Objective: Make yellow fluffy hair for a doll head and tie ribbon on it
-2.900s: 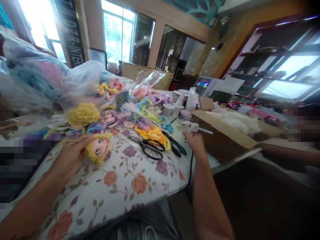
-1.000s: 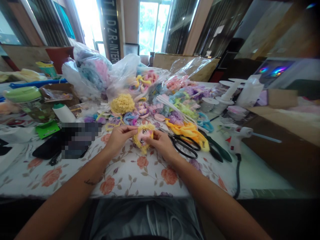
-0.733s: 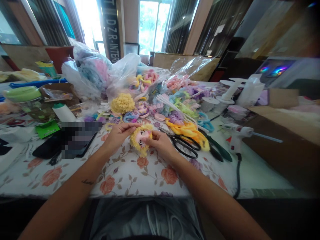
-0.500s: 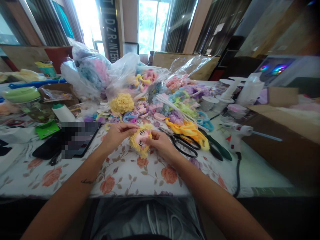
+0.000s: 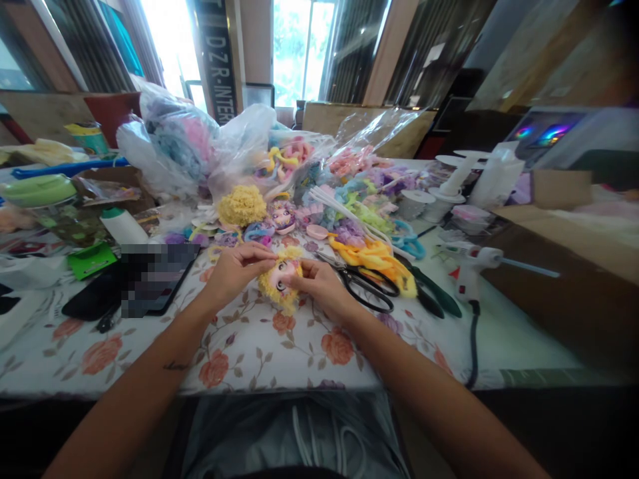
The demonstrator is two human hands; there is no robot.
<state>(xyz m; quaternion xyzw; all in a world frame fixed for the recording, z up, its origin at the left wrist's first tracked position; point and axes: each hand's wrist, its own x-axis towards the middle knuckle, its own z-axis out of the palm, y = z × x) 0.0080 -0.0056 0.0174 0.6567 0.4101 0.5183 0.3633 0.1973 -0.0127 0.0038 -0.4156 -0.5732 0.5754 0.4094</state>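
Observation:
A small doll head (image 5: 282,275) with big painted eyes and curly yellow hair is held tilted above the flowered tablecloth (image 5: 234,352). My right hand (image 5: 322,286) grips its face side between thumb and fingers. With fingers pinched together, my left hand (image 5: 244,266) is closed on the yellow hair at the head's upper left. Black-handled scissors (image 5: 367,286) lie just right of my right hand. Beyond the head sit a ball of curly yellow yarn (image 5: 243,205) and another doll face (image 5: 282,217) with purple trim.
Orange-yellow chenille strands (image 5: 372,256) and dark green-handled tools (image 5: 432,293) lie right of the scissors. A glue gun (image 5: 476,266) with its cord stands further right by a cardboard box (image 5: 564,233). At left are a phone (image 5: 174,279) and a thread cone (image 5: 124,227). Plastic bags (image 5: 170,143) fill the back.
The view has shifted very slightly. Both hands keep their hold on the doll head, with hardly any movement visible.

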